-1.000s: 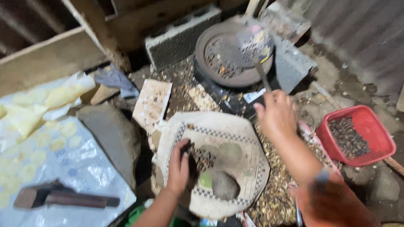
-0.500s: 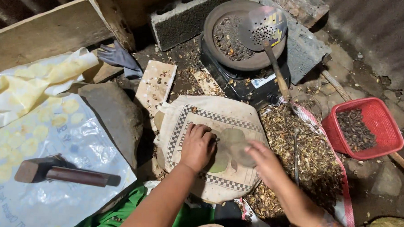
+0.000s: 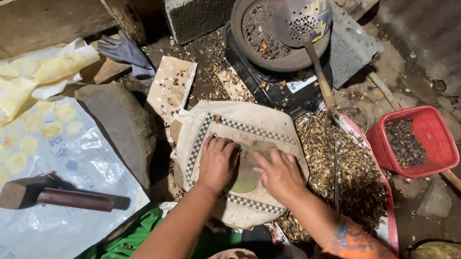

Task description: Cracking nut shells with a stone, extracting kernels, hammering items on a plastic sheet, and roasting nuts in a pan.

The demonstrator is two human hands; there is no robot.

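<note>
1. Clear plastic sheet (image 3: 76, 155) at far left carries rows of pale yellow flattened discs (image 3: 31, 133). They look thin and brittle, best lifted by the edge or from underneath.
2. Dark wooden-handled mallet (image 3: 54, 196) lies on the same sheet, apart from both hands. It appears heavy at the head and is best gripped on the shaft.
3. Large grey flat stone (image 3: 121, 125) sits between the sheet and the cream cloth with checkered border (image 3: 240, 130).
4. Left hand (image 3: 218, 162) rests palm-down on the cloth, fingers spread and slightly curled. It presses rather than grips, touching the left edge of the greenish flattened patty (image 3: 246, 178).
5. The patty lies at the middle of the cloth between the two hands. It looks soft and pliable when pressed and likely to tear if pulled, so support from below would suit it.
6. Right hand (image 3: 280, 174) lies flat over the patty's right side, fingers extended, closed on nothing.
7. Round dark pan (image 3: 244, 28) at top centre holds dark roasted seeds (image 3: 259, 28) and a perforated metal skimmer with wooden handle (image 3: 303, 14) resting across it.
8. Loose brown husks (image 3: 356, 175) cover the ground right of the cloth.
9. Red plastic square basket (image 3: 430, 126) at far right is partly filled with dark seeds (image 3: 403, 143).
</note>
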